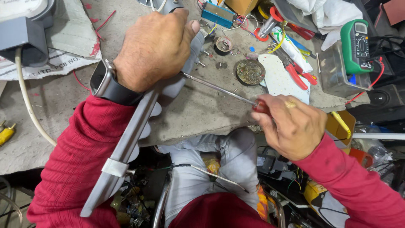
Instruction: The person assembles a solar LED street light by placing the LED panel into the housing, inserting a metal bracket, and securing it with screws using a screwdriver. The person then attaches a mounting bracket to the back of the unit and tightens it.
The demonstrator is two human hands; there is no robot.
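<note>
Left hand [154,48] clamped over upper end of long grey housing [126,147], pressing it against counter [198,109]. Housing runs diagonally from counter edge down past left forearm; lower end hangs off edge. Right hand [291,126] closed around red handle of screwdriver [219,89]. Shaft points left toward housing; tip hidden by left hand, probably at housing side. Hands well apart, joined only by tool. Red pliers [297,74], round tin [250,71], green multimeter [356,46] lie on counter beyond.
</note>
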